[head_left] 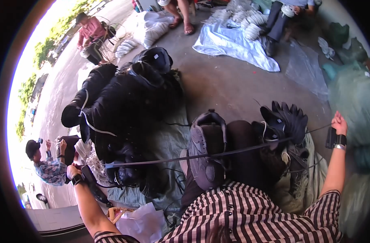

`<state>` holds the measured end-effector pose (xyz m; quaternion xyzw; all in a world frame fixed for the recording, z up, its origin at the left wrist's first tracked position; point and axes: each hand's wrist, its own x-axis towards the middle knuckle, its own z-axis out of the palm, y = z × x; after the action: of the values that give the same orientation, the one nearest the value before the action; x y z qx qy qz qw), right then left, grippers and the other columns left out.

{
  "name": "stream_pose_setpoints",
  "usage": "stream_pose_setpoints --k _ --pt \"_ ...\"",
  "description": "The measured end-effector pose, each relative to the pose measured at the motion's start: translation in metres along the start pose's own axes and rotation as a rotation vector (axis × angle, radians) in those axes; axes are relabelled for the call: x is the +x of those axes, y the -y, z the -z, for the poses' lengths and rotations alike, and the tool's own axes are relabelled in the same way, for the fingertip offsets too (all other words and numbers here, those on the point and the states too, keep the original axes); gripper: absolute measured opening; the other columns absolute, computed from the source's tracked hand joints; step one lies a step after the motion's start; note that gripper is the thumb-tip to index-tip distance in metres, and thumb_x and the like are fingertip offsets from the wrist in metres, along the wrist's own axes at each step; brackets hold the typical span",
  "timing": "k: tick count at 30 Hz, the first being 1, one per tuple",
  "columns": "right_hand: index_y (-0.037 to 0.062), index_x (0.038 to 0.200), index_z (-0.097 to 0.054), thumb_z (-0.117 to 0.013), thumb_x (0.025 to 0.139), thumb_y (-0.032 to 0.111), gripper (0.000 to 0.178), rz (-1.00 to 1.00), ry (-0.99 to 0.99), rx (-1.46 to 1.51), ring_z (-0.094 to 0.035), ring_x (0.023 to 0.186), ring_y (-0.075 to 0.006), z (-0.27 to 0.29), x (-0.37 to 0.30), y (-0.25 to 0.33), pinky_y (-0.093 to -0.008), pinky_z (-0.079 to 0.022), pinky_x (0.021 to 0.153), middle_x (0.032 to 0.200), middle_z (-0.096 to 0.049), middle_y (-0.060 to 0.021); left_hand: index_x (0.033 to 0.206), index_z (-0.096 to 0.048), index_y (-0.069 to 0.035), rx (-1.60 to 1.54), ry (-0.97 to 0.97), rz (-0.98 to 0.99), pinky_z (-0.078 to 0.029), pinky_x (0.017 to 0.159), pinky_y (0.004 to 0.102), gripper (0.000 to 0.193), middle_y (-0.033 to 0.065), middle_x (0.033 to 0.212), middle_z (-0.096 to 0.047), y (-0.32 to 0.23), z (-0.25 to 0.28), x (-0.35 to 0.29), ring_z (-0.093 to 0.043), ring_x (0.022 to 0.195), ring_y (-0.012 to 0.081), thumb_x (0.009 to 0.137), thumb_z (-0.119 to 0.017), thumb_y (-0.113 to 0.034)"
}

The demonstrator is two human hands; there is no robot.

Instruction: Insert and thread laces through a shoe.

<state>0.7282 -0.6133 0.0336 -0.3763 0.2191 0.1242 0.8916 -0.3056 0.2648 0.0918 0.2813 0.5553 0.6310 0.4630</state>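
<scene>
Apparently taut: lace (pixel 173 159) dark grey, flat, narrow, crossing in front of grey shoe (pixel 198 141). Right hand (pixel 340 122): grip clamped on lace. Left hand (pixel 74 172): grip unclear, cannot tell.

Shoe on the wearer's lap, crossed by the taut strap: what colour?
The shoe looks dark grey; best seen in the head view.

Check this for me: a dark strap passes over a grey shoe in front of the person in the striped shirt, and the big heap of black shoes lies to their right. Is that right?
Not quite: in the head view, the big heap of black shoes lies to the person's left. The dark strap does pass over the grey shoe, as you said.
</scene>
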Motion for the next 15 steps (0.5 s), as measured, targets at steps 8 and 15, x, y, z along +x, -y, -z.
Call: stream_pose_setpoints --k 8,15 --pt "0.0016 0.097 -0.063 -0.049 0.083 -0.003 0.020 -0.343 1.028 -0.989 -0.054 0.052 -0.0100 -0.169 -0.291 -0.258 -0.0233 -0.046 0.050 0.080 -0.066 -0.0094 0.092 -0.058 -0.008 0.344 0.823 0.144 -0.047 0.053 0.0233 0.005 0.0001 0.076 -0.053 0.098 -0.184 -0.385 -0.052 0.061 0.0077 0.092 -0.053 -0.011" --pt "0.0042 0.090 -0.060 -0.057 0.085 0.009 0.007 0.376 1.738 -1.393 -0.063 0.074 -0.0296 -0.122 -0.376 -0.334 -0.0355 -0.053 0.064 0.086 -0.060 -0.0114 0.088 -0.066 -0.007 0.820 1.551 -0.847 -0.049 0.067 0.0328 0.020 0.0080 0.082 -0.053 0.105 -0.220 -0.556 -0.057 0.075 0.0236 0.070 -0.071 -0.002"
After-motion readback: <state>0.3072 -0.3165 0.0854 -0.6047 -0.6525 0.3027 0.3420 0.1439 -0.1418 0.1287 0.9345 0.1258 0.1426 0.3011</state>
